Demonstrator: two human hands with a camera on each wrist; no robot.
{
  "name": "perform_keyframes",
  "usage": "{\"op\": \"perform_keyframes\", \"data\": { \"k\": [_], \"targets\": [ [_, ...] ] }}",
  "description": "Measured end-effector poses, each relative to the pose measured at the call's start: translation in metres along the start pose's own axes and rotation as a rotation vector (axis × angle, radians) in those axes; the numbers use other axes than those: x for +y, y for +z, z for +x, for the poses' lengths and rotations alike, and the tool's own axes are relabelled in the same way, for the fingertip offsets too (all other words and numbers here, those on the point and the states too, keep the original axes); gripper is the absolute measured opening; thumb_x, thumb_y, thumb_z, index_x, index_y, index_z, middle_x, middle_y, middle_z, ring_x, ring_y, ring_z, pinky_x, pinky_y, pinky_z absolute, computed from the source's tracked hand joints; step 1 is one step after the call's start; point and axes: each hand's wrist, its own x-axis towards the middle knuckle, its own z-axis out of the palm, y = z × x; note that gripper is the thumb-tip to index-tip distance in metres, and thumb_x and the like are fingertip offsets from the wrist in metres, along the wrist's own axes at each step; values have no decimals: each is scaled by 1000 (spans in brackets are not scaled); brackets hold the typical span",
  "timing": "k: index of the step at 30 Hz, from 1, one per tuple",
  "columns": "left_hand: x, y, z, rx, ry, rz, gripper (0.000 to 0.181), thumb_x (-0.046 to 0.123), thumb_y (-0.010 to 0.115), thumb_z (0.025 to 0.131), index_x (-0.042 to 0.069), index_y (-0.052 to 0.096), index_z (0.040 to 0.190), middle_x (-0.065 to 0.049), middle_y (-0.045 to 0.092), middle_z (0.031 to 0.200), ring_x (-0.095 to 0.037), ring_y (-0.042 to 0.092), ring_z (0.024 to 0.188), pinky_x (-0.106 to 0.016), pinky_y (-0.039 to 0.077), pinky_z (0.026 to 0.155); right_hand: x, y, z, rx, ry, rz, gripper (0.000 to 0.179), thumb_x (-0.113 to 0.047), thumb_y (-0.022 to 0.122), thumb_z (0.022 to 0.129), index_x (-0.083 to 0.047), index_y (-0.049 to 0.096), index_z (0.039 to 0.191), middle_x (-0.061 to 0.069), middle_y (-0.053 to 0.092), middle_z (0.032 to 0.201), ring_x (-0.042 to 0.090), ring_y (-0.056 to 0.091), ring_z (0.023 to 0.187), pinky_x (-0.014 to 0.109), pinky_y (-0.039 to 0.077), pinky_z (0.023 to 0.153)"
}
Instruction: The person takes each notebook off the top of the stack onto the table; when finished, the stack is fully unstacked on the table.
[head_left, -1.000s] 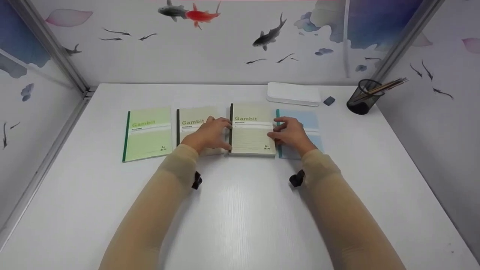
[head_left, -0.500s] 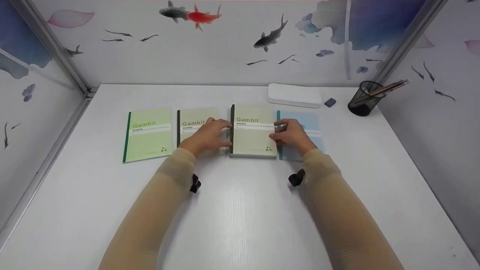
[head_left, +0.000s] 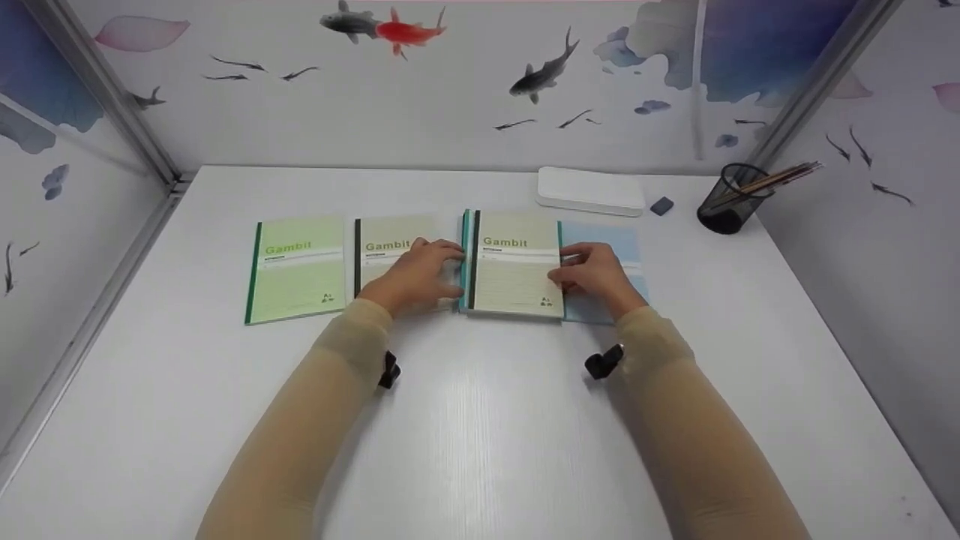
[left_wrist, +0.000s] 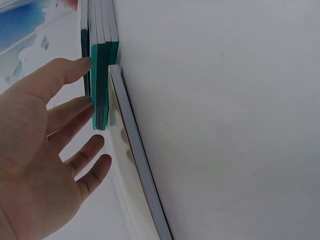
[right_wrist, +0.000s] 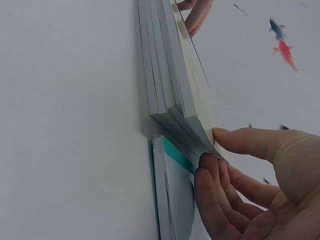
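Midway along the row, a beige notebook with a black spine (head_left: pixel 517 262) tops a stack of several notebooks (left_wrist: pixel 102 85), shifted right so a teal spine shows at the left. My right hand (head_left: pixel 596 276) pinches that top notebook by its right edge, thumb above and fingertips below in the right wrist view. At the stack's spine side is my left hand (head_left: pixel 416 276), fingers spread and the nearest fingertips (left_wrist: pixel 84 64) at the spines. Under that hand lies another beige notebook (head_left: pixel 382 232), partly covered. A blue notebook (head_left: pixel 619 236) lies partly beneath my right hand.
Farthest left on the white table (head_left: pixel 465 450) lies a green notebook (head_left: pixel 296 292). Toward the back are a white case (head_left: pixel 589 191), a dark eraser (head_left: pixel 662 206) and a black mesh cup holding pencils (head_left: pixel 731 206). Patterned panels (head_left: pixel 450 112) border the back and sides.
My right hand has slid the top beige notebook right, uncovering the teal spine below it. The left hand stays almost in place.
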Motion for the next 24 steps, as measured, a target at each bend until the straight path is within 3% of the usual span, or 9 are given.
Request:
{"op": "perform_keyframes", "data": {
  "k": [7, 13, 19, 24],
  "targets": [
    [6, -3, -4, -17, -39, 34, 65, 35, 76, 91, 17, 55, 149, 5, 45, 159, -23, 39, 138, -43, 40, 118, 11, -5, -2, 17, -28, 31, 56, -11, 71, 85, -6, 59, 140, 14, 65, 126, 17, 68, 89, 25, 60, 74],
    [6, -8, -4, -77, -72, 44, 74, 39, 81, 87, 23, 51, 153, 9, 39, 164, -23, 28, 153, -44, 32, 125, 23, -13, -2, -14, -49, 103, 54, -12, 70, 92, -8, 56, 143, 16, 64, 129, 14, 72, 87, 27, 62, 75],
    [9, -13, -3, -107, -49, 57, 75, 36, 82, 87, 18, 51, 153, 5, 40, 164, -24, 32, 148, -44, 35, 123, 28, -23, -14, -14, -101, 88, 53, -11, 69, 92, -9, 55, 143, 14, 64, 118, 15, 71, 82, 29, 62, 73],
    [11, -13, -1, -107, -44, 84, 75, 35, 82, 87, 17, 51, 153, 4, 40, 163, -25, 34, 146, -44, 36, 122, 34, -32, -20, -18, -111, 146, 52, -14, 69, 93, -10, 55, 143, 10, 69, 116, 13, 71, 83, 27, 61, 73]
  ]
}}
